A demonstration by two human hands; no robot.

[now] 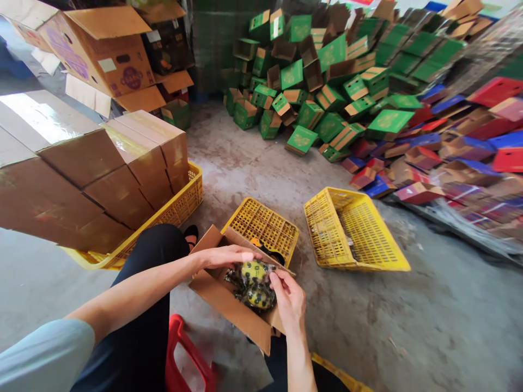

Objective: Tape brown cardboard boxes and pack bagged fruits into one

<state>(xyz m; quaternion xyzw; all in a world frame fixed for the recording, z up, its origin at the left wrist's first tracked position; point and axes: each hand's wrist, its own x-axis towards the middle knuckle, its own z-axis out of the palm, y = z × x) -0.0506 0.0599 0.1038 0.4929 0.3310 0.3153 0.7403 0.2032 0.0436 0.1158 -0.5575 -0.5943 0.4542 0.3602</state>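
Note:
An open cardboard box [229,302] sits between my knees with its flaps folded out. Inside it lie yellow-green, rounded pieces that look like fruit, in clear plastic wrap with dark spots [256,272]. My left hand [226,256] reaches over the far left side of the box, fingers stretched out with their tips by the top of the wrapped piece. On the box's right side, my right hand [289,294] pinches the edge of that plastic wrap between thumb and fingers. Part of the box's contents is hidden beneath the hands.
An upturned yellow crate [265,223] stands just beyond the box, and a tilted yellow crate [368,228] lies right of it. Closed cartons [114,185] fill a long yellow crate at left. A red stool [183,354] is below. Green boxes [302,139] lie heaped behind.

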